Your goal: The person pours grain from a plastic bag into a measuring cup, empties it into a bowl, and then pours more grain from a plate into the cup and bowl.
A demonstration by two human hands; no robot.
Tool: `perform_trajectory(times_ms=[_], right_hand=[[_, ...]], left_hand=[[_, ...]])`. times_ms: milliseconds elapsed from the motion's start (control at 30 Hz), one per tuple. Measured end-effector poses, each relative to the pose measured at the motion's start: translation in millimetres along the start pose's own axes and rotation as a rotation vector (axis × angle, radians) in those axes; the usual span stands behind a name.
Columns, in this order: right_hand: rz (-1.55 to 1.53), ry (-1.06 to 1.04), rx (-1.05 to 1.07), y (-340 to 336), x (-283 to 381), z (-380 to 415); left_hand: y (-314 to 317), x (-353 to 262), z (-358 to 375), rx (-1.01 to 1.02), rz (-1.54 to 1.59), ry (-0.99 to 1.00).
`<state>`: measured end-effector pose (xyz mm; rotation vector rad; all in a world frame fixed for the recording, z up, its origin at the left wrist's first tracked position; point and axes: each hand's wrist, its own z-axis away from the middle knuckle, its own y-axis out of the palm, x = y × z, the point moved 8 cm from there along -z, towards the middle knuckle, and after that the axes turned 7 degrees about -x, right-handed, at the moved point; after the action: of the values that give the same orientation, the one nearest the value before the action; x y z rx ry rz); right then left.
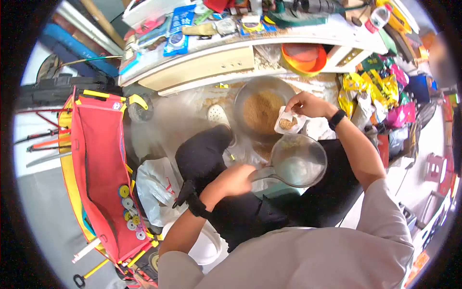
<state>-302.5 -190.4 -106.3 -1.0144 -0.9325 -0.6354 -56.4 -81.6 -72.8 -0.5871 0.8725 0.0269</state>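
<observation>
My left hand (234, 180) is closed around the handle of a round sieve (299, 161), held over my lap. The sieve's inside looks greyish and half see-through. With bent fingers, my right hand (307, 104) pinches the upper edge of a small white paper packet (280, 126), which is open and shows light-brown grains (288, 123). The packet is over the right rim of a large metal basin (242, 98) standing on the floor between my legs. Brown granular material (262, 110) covers the basin's bottom. Crumpled white paper (319, 128) lies just right of the packet.
A cluttered bench (207, 48) runs ahead, with an orange bowl (304, 58) on its lower shelf. At left stands a red fabric cart (98, 159). A white plastic bag (156, 185) and a white bucket (206, 245) are by my left side. Colourful packages (373, 94) pile up right.
</observation>
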Motion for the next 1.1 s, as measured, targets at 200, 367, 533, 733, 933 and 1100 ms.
perform_trajectory(times_ms=[200,367,533,733,933,1100], right_hand=[[-0.290,-0.085,-0.404,-62,44,2],[-0.771,-0.358,-0.576,-96,131,46],[-0.796,-0.479,-0.537,-97,213,78],[-0.624,-0.243,-0.452,-31,174,75],[-0.521,-0.044,-0.183,59,118,102],[0.104,0.030,-0.511,11,98,122]], left_hand=[[-28,-8,21,-0.352,-0.128,-0.051],[-33,-7,32,-0.490,-0.208,-0.052],[-27,-5,35,-0.571,-0.235,-0.062],[-20,-7,36,-0.595,-0.252,-0.051],[-13,-9,36,-0.616,-0.293,0.003],[-16,-9,39,-0.660,-0.253,0.034]])
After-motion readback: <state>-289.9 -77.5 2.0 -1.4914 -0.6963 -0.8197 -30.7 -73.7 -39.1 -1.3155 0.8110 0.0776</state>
